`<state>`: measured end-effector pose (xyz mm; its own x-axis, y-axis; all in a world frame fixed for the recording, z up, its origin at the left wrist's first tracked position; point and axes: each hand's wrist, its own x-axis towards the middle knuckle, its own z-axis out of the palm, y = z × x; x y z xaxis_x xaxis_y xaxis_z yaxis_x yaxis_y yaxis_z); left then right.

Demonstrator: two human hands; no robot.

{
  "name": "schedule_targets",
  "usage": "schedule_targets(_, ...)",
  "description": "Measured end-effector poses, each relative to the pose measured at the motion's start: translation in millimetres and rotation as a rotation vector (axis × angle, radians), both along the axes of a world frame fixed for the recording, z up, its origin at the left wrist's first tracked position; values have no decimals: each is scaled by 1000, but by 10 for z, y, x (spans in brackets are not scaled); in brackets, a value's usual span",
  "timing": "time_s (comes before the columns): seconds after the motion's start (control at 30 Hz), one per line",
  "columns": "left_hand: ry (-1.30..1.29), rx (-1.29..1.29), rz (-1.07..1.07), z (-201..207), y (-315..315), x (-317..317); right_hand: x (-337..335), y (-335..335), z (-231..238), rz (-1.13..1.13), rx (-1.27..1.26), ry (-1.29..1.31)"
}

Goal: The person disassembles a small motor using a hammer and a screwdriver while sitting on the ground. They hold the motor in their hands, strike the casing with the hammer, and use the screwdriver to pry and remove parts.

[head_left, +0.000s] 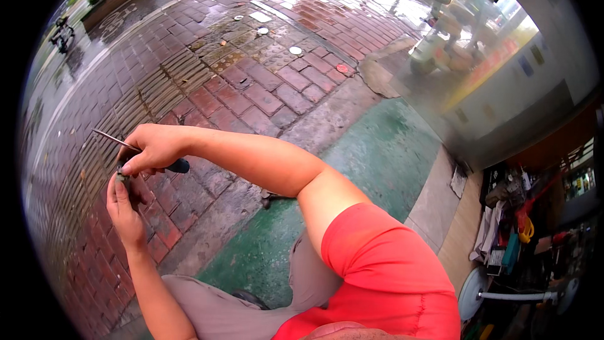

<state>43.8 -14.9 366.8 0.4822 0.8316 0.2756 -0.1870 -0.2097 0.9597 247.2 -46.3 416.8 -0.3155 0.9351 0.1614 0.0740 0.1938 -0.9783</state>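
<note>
Head: curled hands around screwdriver, piece

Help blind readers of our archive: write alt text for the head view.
A person's right hand grips a thin metal-shafted tool with a dark handle, while the left hand holds a small dark piece, too small to identify. A red short-sleeved shirt and grey-brown trousers show, with green flooring and wet red brick paving below.

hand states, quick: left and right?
Left hand: closed, pinching a small dark part, too small to identify.
Right hand: closed, holding a dark-handled screwdriver.
</note>
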Motion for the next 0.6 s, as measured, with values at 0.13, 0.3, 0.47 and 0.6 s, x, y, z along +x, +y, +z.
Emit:
schedule_targets(0.13,33,-11,17,-50,48,-22,-18,22,-15,-63,42,-70)
schedule_targets(0.3,27,-56,60,-99,54,31,-168,9,-112,-293,359,-296)
schedule_targets(0.47,-54,-166,140,23,-22,-1,-302,45,-61,-405,490,-359)
schedule_targets(0.6,-86,-213,210,9,-65,59,-274,26,-84,-458,531,-361)
